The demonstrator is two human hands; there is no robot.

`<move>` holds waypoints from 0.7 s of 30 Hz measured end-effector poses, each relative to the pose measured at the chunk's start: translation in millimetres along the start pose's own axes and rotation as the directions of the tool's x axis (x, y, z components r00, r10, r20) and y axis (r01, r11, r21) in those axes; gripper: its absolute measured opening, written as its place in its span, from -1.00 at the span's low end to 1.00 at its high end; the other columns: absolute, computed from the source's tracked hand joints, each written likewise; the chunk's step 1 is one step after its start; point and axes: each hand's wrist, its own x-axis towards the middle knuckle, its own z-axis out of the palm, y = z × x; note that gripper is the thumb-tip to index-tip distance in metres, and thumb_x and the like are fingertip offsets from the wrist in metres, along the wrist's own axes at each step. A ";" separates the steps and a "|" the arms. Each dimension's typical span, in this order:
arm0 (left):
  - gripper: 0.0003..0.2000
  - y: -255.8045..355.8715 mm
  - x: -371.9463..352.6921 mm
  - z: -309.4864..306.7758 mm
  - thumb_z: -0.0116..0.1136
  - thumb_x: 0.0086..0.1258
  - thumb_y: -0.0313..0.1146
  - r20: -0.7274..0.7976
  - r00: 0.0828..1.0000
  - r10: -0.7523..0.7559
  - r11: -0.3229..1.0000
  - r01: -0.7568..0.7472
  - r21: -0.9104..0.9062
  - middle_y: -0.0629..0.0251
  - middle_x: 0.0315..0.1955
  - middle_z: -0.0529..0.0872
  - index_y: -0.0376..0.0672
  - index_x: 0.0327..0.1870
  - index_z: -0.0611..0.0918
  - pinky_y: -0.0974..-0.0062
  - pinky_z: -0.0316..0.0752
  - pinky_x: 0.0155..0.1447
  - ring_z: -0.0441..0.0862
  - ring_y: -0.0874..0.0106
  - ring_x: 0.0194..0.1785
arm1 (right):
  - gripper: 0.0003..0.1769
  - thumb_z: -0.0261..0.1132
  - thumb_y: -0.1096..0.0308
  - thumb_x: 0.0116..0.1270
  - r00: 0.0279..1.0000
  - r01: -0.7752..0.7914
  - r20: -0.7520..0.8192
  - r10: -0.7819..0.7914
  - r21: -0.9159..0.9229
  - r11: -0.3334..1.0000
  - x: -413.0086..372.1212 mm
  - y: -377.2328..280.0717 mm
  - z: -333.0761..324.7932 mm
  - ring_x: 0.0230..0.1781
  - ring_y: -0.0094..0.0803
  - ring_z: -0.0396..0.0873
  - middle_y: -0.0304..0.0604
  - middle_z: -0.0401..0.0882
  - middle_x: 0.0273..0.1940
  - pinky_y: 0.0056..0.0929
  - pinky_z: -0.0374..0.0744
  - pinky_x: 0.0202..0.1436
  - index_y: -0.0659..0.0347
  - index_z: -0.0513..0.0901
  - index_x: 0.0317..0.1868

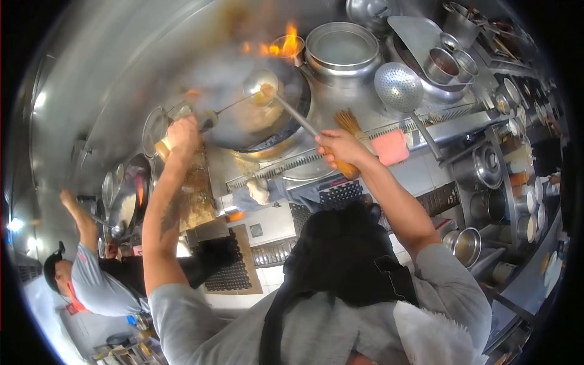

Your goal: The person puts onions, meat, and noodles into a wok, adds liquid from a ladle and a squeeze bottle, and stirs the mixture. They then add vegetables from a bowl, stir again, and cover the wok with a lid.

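Observation:
My right hand [340,149] is wrapped round the wooden handle of a ladle [296,114]. The ladle's bowl is above a large dark wok [298,97], whose inside is blurred by steam. My left hand [184,135], at the wok's left rim, is closed round a tilted bottle-like container [162,150] with a pale end; the fingers hide most of it. A thin dark line, perhaps a stream of liquid, runs from its far end to the ladle's bowl. Beside my left hand is a round wire strainer [156,128].
Flames [286,45] rise behind the wok. A pot of liquid [342,48], a perforated skimmer [399,88], a bamboo brush [348,121] and a pink cloth [391,147] are to the right. A co-worker [100,274] stands at another wok [128,207] on the left.

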 end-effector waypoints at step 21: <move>-0.88 -27.2 -94.1 6.9 0.13 0.36 -0.31 0.044 0.977 -0.207 0.975 0.209 -0.071 0.14 -0.36 0.78 -0.12 -0.26 0.65 0.22 0.66 -0.08 0.77 0.15 -0.20 | -0.77 0.17 0.22 0.47 0.987 -0.155 0.019 0.159 -0.157 0.975 68.1 -5.1 3.2 -0.63 -0.53 0.42 -0.29 0.50 -0.48 -0.34 0.49 -0.56 0.24 0.51 -0.23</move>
